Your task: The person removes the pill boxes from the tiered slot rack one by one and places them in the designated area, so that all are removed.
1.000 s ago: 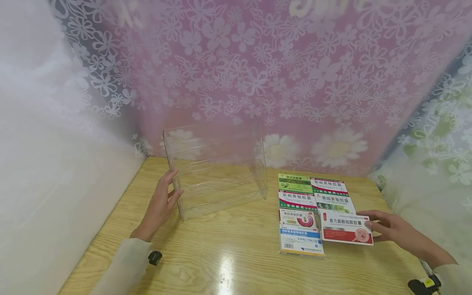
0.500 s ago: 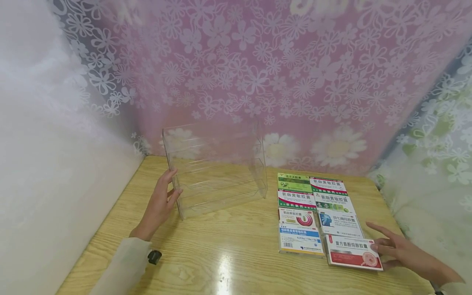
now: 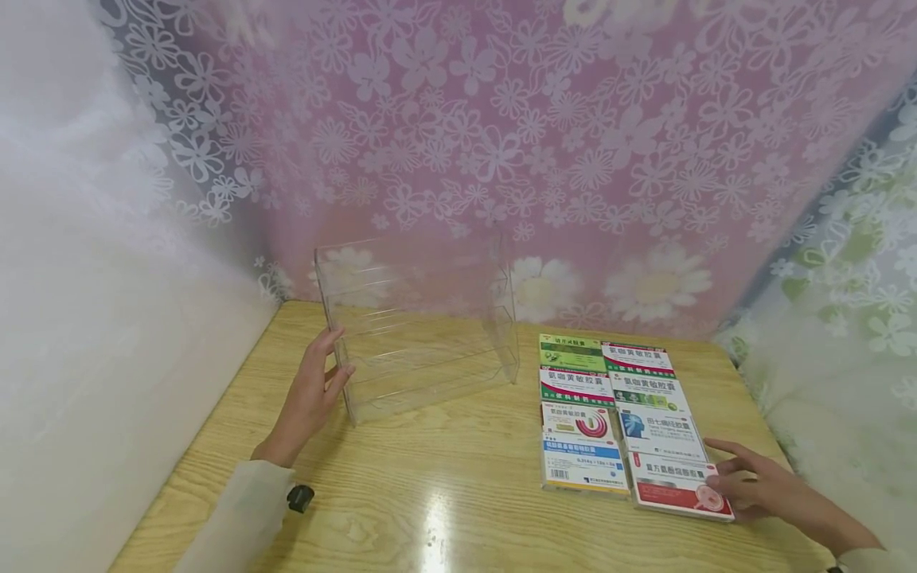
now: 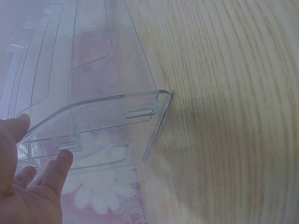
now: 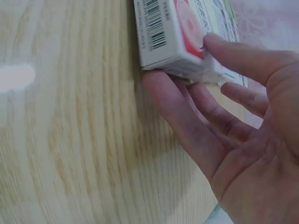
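Observation:
In the head view my left hand (image 3: 308, 402) grips the left edge of a clear acrylic rack (image 3: 329, 302) with several tiers, which stands tilted on the table. The left wrist view has the thumb and fingers (image 4: 60, 170) on either side of that side panel (image 4: 112, 109). At the right, my right hand (image 3: 766, 481) holds the right end of a red-and-white medicine box (image 3: 666, 477), the front one in its column. The right wrist view has the thumb (image 5: 233, 56) on its printed face and the fingers at its end and underside. Directly behind it lies a white medicine box with a blue picture (image 3: 662, 434).
Several more medicine boxes lie flat in two columns: a green one (image 3: 571, 352) at the back, a blue-and-white one (image 3: 583, 461) at the front left. The wooden table (image 3: 387, 493) has floral curtains (image 3: 458, 119) behind and a pale sheet (image 3: 143, 318) at the left.
My right hand has drawn the red-and-white box toward me, off the blue-picture box, then nudged it back against that box's front edge. The left hand and rack have stayed in place.

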{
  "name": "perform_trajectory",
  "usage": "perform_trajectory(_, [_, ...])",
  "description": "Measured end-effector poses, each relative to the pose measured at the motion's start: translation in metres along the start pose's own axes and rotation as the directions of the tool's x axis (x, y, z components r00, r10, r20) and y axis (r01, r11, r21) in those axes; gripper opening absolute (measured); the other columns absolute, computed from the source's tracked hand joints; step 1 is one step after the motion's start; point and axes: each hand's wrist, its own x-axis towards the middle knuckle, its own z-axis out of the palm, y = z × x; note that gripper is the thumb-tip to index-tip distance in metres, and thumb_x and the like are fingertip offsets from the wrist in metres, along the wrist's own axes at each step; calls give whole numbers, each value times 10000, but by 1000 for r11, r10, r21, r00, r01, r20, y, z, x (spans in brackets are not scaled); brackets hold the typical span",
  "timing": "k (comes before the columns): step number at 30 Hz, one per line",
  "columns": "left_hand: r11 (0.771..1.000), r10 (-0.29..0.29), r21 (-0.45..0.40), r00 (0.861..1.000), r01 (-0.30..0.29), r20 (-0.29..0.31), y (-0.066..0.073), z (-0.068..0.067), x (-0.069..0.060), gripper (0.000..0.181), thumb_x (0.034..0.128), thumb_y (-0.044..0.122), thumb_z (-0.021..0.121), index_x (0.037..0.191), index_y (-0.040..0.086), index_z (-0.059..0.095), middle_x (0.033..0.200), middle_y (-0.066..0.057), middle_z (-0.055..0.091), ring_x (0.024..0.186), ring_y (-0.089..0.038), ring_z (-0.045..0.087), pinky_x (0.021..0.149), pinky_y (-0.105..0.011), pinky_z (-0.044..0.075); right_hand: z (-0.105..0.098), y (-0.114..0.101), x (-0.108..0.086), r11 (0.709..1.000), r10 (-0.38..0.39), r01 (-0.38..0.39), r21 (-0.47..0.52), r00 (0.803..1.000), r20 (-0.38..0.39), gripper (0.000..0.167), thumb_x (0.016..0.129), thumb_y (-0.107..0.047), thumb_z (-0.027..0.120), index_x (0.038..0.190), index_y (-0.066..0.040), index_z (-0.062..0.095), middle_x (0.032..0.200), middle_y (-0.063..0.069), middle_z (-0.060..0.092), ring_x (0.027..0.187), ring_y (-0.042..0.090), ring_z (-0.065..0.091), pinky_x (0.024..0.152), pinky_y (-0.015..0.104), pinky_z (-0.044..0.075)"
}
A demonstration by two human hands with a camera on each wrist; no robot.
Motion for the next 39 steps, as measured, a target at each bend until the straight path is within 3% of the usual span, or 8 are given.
perform_trajectory(12, [1000, 7, 4, 1000, -7, 0, -1, -1, 1, 676, 1102, 32, 627, 1690, 45, 294, 1737, -306, 232, 1461, -584, 432, 1067, -681, 564, 10, -4, 5, 997, 0, -6, -71, 997, -75, 863, 1116, -302, 651, 1671, 98, 125, 1294, 257, 605, 984, 206, 689, 735, 389, 705])
perform_trajectory(17, [1000, 8, 6, 1000, -8, 5, 1, -1, 1, 686, 1097, 19, 629, 1691, 46, 287, 1734, -315, 229, 1459, -607, 428, 1067, -677, 564, 10, -8, 4, 963, -109, 43, -264, 965, -239, 750, 1131, -359, 606, 1637, 101, 297, 1267, 269, 666, 954, 195, 722, 705, 320, 663])
perform_trajectory(23, [1000, 1, 8, 1000, -1, 3, -1, 0, 1, 675, 1102, 26, 621, 1690, 43, 291, 1741, -301, 229, 1465, -604, 425, 1069, -678, 565, 38, -31, 9, 826, -397, 140, -545, 832, -388, 491, 1078, -388, 711, 1434, -54, 663, 1365, 237, 668, 1222, 428, 603, 889, 467, 577])
perform_trajectory(27, [1000, -3, 9, 1000, 3, -3, 0, 0, 1, 675, 1101, 24, 621, 1690, 46, 293, 1745, -291, 230, 1470, -588, 427, 1071, -678, 564, 75, -48, 15, 705, -592, 301, -642, 748, -299, 356, 1005, -281, 812, 1338, -175, 744, 1373, 111, 689, 1300, 336, 515, 1195, 345, 402])
perform_trajectory(30, [1000, -5, 8, 1000, 5, -4, 1, -1, 1, 678, 1100, 23, 624, 1690, 47, 293, 1745, -294, 230, 1471, -583, 431, 1071, -678, 565, 100, -53, 18, 563, -721, 414, -715, 669, -180, 461, 930, -253, 880, 1372, -246, 750, 1398, 13, 716, 1382, 213, 470, 1233, 36, 166])
perform_trajectory(32, [1000, -9, 5, 1000, 9, -2, 2, 0, 1, 676, 1100, 22, 625, 1689, 41, 293, 1744, -299, 227, 1469, -585, 432, 1071, -685, 562, 113, -53, 20, 472, -778, 469, -747, 620, -102, 534, 896, -272, 906, 1404, -280, 742, 1443, -10, 710, 1483, 126, 405, 1243, 1, 42])
perform_trajectory(35, [1000, -14, 0, 1000, 14, 0, 3, 0, 0, 675, 1099, 24, 628, 1686, 30, 295, 1741, -310, 225, 1465, -593, 431, 1068, -696, 560, 124, -53, 21, 388, -817, 495, -778, 574, -42, 580, 865, -317, 921, 1414, -335, 735, 1481, -38, 699, 1573, 59, 326, 1293, 55, 18])
perform_trajectory(39, [1000, -27, -2, 1000, 27, 4, 2, 0, 0, 671, 1106, 39, 622, 1691, 44, 295, 1750, -296, 218, 1476, -582, 426, 1078, -690, 558, 126, -52, 20, 346, -840, 503, -792, 543, -22, 595, 841, -302, 933, 1405, -328, 744, 1476, -37, 706, 1591, 85, 343, 1325, 104, 47])
